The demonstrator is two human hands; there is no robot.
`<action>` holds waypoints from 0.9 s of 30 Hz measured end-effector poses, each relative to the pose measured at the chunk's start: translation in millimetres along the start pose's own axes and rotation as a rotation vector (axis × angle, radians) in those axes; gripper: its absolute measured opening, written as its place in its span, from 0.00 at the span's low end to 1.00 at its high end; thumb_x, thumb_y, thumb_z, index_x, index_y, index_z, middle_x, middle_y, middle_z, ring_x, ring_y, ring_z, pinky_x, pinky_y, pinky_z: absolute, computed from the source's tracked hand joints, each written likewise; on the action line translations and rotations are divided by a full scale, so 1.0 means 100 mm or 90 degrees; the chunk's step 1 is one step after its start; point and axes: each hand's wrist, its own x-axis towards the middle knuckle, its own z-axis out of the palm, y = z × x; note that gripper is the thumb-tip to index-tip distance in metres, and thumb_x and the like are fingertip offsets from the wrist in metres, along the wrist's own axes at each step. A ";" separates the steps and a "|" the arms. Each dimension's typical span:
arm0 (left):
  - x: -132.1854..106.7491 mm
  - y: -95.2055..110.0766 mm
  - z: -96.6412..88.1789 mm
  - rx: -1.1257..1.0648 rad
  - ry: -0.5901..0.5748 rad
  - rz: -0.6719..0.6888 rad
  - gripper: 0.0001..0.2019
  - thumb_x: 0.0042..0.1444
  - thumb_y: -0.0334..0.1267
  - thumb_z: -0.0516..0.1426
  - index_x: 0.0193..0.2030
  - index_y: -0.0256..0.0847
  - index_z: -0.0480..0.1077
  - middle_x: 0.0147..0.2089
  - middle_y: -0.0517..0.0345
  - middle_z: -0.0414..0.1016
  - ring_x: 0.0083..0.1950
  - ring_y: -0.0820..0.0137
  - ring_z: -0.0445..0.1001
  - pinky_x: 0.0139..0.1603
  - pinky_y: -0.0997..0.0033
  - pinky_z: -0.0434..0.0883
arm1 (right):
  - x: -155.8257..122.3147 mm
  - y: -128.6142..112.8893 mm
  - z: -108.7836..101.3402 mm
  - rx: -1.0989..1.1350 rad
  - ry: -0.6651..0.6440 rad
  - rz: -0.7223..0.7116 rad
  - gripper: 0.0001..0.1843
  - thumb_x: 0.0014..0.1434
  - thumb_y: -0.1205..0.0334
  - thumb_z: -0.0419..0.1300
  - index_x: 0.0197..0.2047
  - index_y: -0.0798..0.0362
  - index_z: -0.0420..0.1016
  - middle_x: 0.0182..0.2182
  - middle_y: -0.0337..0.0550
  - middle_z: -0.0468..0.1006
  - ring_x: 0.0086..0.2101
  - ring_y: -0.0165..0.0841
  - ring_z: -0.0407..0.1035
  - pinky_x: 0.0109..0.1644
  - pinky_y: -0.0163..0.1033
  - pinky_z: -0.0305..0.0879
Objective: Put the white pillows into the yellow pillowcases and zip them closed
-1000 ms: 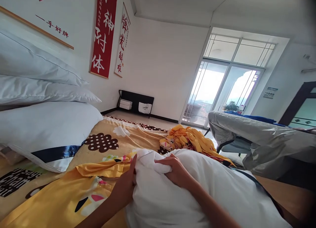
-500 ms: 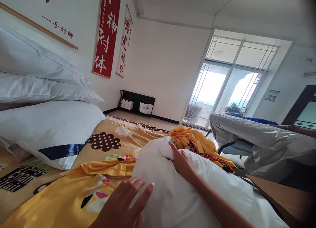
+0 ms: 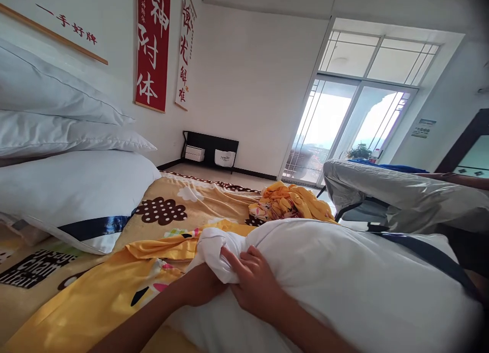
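A large plump white pillow (image 3: pixel 344 276) with a dark band lies across my front. My right hand (image 3: pixel 254 281) has its fingers closed on a bunched fold at the pillow's near left end. Beside it, my left hand (image 3: pixel 204 287) grips the same bunched white fabric from the left, and its fingertips are hidden in the fold. Under and left of the hands spreads a yellow printed cloth (image 3: pixel 87 302) with pink, black and white shapes. The cloth rests on a tan patterned blanket (image 3: pixel 214 205).
Several white pillows (image 3: pixel 84 190) are stacked at the left. A crumpled yellow cloth (image 3: pixel 298 200) lies beyond the white pillow. Someone's arm (image 3: pixel 458 180) rests on a table with a silvery cover (image 3: pixel 401 190) at the right. A black rack (image 3: pixel 210 141) stands by the wall.
My left hand has moved up and right onto the pillow's bunched end and closed there. My right hand has come left and nearer with the fabric. The pillow has turned, showing its dark band.
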 end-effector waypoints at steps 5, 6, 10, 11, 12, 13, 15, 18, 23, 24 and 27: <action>-0.38 -0.13 -0.09 0.103 0.039 -0.222 0.30 0.61 0.49 0.51 0.69 0.48 0.54 0.69 0.52 0.59 0.67 0.56 0.60 0.67 0.52 0.57 | -0.13 0.27 0.00 -0.005 0.068 0.015 0.37 0.45 0.70 0.52 0.62 0.57 0.62 0.35 0.47 0.79 0.36 0.40 0.71 0.49 0.47 0.60; -0.45 -0.16 -0.11 0.124 0.063 -0.285 0.34 0.58 0.51 0.53 0.70 0.46 0.51 0.70 0.49 0.56 0.68 0.54 0.58 0.67 0.51 0.56 | -0.14 0.33 -0.03 0.018 0.090 0.039 0.36 0.46 0.70 0.52 0.61 0.56 0.62 0.34 0.46 0.79 0.36 0.39 0.70 0.47 0.46 0.61; -0.60 -0.25 -0.13 0.083 0.118 -0.421 0.40 0.51 0.56 0.58 0.68 0.39 0.56 0.67 0.44 0.60 0.66 0.50 0.60 0.64 0.51 0.60 | -0.13 0.50 -0.12 0.199 0.183 0.235 0.36 0.50 0.63 0.54 0.63 0.52 0.57 0.33 0.40 0.79 0.36 0.39 0.71 0.44 0.45 0.63; -0.60 -0.26 -0.12 0.024 0.103 -0.414 0.38 0.51 0.58 0.58 0.65 0.39 0.61 0.65 0.45 0.64 0.64 0.50 0.63 0.63 0.53 0.61 | -0.12 0.51 -0.14 0.253 0.207 0.290 0.37 0.50 0.61 0.55 0.64 0.50 0.55 0.35 0.39 0.80 0.37 0.39 0.71 0.45 0.45 0.64; -0.59 -0.26 -0.11 -0.047 0.079 -0.410 0.35 0.50 0.59 0.57 0.60 0.39 0.66 0.61 0.47 0.69 0.61 0.51 0.67 0.61 0.55 0.63 | -0.12 0.51 -0.16 0.293 0.224 0.335 0.37 0.50 0.59 0.56 0.64 0.49 0.54 0.36 0.39 0.80 0.38 0.39 0.72 0.45 0.45 0.65; -0.56 -0.26 -0.08 -0.123 0.062 -0.409 0.32 0.49 0.60 0.58 0.54 0.39 0.71 0.56 0.48 0.74 0.58 0.51 0.70 0.59 0.57 0.66 | -0.12 0.49 -0.17 0.311 0.230 0.361 0.35 0.50 0.58 0.56 0.62 0.48 0.57 0.37 0.39 0.80 0.39 0.40 0.72 0.45 0.45 0.65; -0.45 -0.21 -0.01 -0.289 0.093 -0.411 0.25 0.45 0.56 0.61 0.43 0.38 0.76 0.47 0.52 0.79 0.52 0.50 0.74 0.53 0.59 0.70 | -0.16 0.41 -0.20 0.275 0.205 0.345 0.25 0.50 0.59 0.57 0.53 0.47 0.66 0.37 0.40 0.79 0.39 0.41 0.71 0.45 0.44 0.65; -0.19 -0.02 0.11 -0.456 0.228 -0.397 0.20 0.41 0.48 0.62 0.39 0.38 0.76 0.40 0.54 0.81 0.45 0.54 0.76 0.46 0.62 0.72 | -0.29 0.16 -0.18 0.137 0.146 0.220 0.11 0.53 0.58 0.60 0.41 0.49 0.70 0.33 0.42 0.78 0.37 0.41 0.71 0.48 0.47 0.63; 0.20 0.47 0.18 -0.713 0.405 -0.399 0.20 0.37 0.49 0.63 0.35 0.36 0.73 0.28 0.54 0.77 0.32 0.62 0.75 0.30 0.70 0.68 | -0.48 -0.26 -0.01 -0.063 0.089 0.085 0.38 0.31 0.35 0.72 0.39 0.53 0.72 0.35 0.47 0.77 0.36 0.45 0.70 0.47 0.52 0.64; 0.23 0.54 0.17 -0.749 0.423 -0.399 0.20 0.35 0.49 0.63 0.33 0.36 0.72 0.26 0.55 0.76 0.31 0.63 0.74 0.28 0.71 0.67 | -0.49 -0.30 0.04 -0.091 0.079 0.079 0.40 0.27 0.33 0.72 0.38 0.53 0.72 0.34 0.47 0.77 0.36 0.45 0.70 0.46 0.53 0.65; 0.26 0.69 0.10 -0.791 0.421 -0.399 0.19 0.33 0.47 0.64 0.30 0.37 0.71 0.22 0.57 0.73 0.29 0.66 0.72 0.24 0.75 0.62 | -0.45 -0.33 0.18 -0.157 0.059 0.109 0.39 0.25 0.33 0.72 0.33 0.55 0.74 0.31 0.46 0.76 0.32 0.44 0.69 0.42 0.53 0.67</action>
